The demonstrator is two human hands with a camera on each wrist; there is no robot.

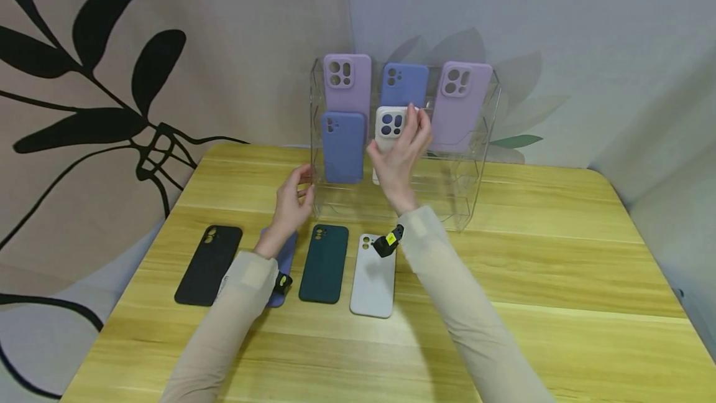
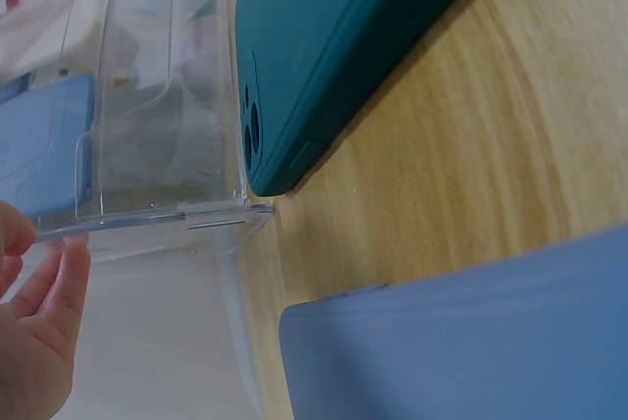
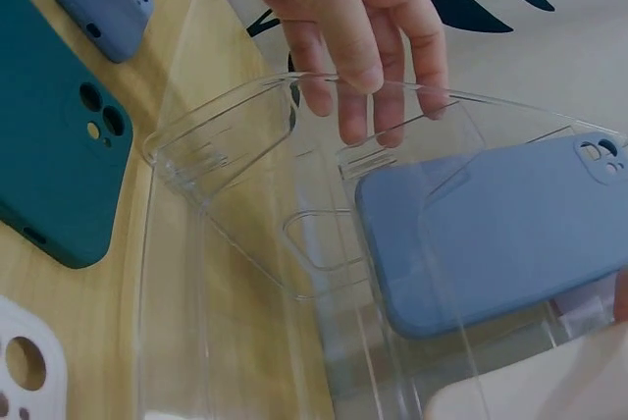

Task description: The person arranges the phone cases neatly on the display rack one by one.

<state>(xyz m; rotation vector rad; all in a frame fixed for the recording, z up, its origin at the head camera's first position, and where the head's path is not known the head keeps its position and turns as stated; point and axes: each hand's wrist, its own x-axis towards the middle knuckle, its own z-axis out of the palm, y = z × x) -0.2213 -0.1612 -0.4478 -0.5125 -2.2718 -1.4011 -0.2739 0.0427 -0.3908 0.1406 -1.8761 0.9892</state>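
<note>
A clear stepped display rack (image 1: 442,186) stands at the back of the table, with phone cases leaning in it. My right hand (image 1: 404,157) holds a white phone case (image 1: 382,143) by its upper part, in the rack's front tier; the hand covers much of its right side. On the rack's left side, my left hand (image 1: 292,204) pinches the clear side wall, thumb on one face and fingers on the other, as the right wrist view shows. Between the hands a blue phone case (image 1: 344,151) sits upright in the front tier.
Behind are a lilac case (image 1: 358,93), another blue case (image 1: 414,83) and a second lilac case (image 1: 461,107). Lying in front on the table (image 1: 559,254) are a black case (image 1: 208,266), a blue-violet case (image 1: 287,254) partly under my left arm, a dark green case (image 1: 324,266) and a pale case (image 1: 371,285).
</note>
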